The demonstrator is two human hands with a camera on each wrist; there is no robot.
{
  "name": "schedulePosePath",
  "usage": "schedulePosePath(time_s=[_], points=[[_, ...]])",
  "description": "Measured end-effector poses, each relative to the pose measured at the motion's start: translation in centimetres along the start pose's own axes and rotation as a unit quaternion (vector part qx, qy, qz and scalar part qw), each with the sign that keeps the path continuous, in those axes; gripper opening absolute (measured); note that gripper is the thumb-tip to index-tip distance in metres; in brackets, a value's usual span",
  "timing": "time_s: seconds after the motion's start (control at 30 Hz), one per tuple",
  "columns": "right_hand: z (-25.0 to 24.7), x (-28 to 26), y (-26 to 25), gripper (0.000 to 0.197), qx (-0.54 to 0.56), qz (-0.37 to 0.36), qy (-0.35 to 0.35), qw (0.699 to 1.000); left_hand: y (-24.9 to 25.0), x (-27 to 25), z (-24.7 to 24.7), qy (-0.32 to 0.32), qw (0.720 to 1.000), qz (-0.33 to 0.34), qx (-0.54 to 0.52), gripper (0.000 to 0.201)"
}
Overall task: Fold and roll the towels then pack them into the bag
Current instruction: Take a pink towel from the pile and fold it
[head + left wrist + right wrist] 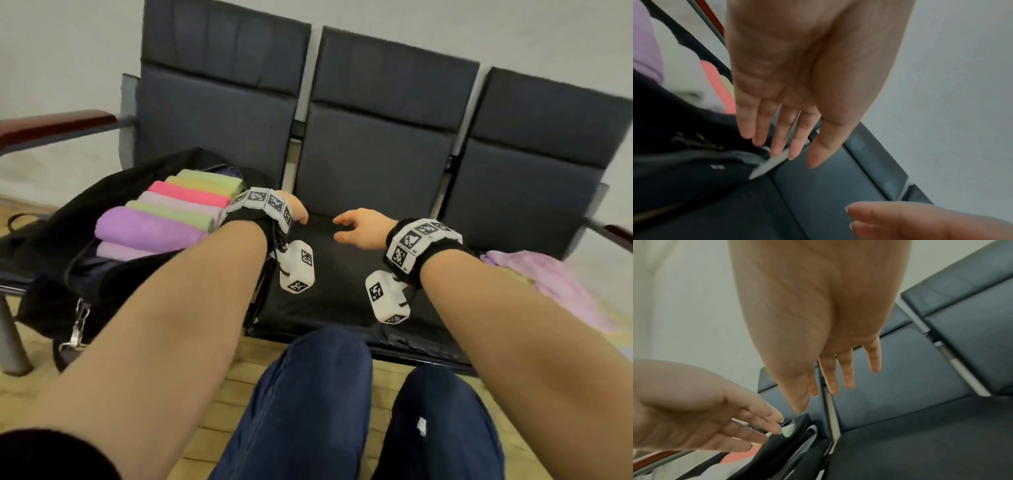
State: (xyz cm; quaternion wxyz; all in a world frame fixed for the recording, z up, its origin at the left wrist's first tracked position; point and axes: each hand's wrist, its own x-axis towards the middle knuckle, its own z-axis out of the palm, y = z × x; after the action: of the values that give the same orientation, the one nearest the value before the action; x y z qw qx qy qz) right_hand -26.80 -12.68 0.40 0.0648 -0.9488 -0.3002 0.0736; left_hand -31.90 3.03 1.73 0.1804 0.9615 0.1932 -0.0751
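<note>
Both hands (pixel 363 229) empty, fingers loosely extended

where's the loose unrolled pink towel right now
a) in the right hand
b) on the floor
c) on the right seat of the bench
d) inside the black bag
c: the crumpled pink towel lies on the right seat, past the empty right hand; the bag holds only rolled towels.

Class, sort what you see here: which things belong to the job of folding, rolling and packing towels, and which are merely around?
Part of the job:
- black bag, open on the left seat
- rolled towels packed inside it
- loose pink towel on the right seat
- left hand and right hand, both empty

Merely around:
- dark bench seats
- wooden armrest
- wall
</note>
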Motion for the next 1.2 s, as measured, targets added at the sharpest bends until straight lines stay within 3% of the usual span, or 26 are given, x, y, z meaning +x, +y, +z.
schedulePosePath(time_s=[0.07, 0.27, 0.47, 0.6, 0.77, 0.87, 1.07, 1.2], points=[[-1.0, -2.1, 3.5, 0.052, 0.004, 0.029, 0.009, 1.0, 3.8, 0.4, 1.1, 0.008, 0.999, 0.013, -0.046, 0.047], [-3.0, -7.5, 14.1, 0.052, 0.005, 0.125, 0.047, 0.991, 15.2, -0.6, 4.3, -0.005, 0.993, 0.119, -0.009, 0.044], [-3.2, -12.0, 23.3, 0.05, -0.025, 0.229, 0.061, 0.971, 24.2, 3.2, 8.9, -0.011, 0.98, 0.177, -0.089, 0.037], [-2.3, -12.9, 32.3, 0.044, -0.057, 0.284, 0.082, 0.953, 31.6, 5.9, 12.2, -0.022, 0.972, 0.209, -0.105, 0.035], [-1.3, -14.6, 38.8, 0.035, 0.029, 0.369, 0.073, 0.926, 38.9, 8.7, 16.4, -0.034, 0.957, 0.237, -0.166, 0.01], [0.4, -14.2, 44.0, 0.041, 0.067, 0.419, 0.109, 0.899, 41.9, 10.6, 19.9, -0.048, 0.943, 0.271, -0.185, 0.023], [2.9, -12.1, 50.9, 0.056, 0.097, 0.437, 0.167, 0.879, 47.6, 13.5, 25.4, -0.101, 0.919, 0.323, -0.2, 0.044], [4.8, -10.8, 53.8, 0.071, 0.104, 0.427, 0.142, 0.887, 50.2, 15.0, 29.3, -0.094, 0.903, 0.384, -0.169, 0.053]])
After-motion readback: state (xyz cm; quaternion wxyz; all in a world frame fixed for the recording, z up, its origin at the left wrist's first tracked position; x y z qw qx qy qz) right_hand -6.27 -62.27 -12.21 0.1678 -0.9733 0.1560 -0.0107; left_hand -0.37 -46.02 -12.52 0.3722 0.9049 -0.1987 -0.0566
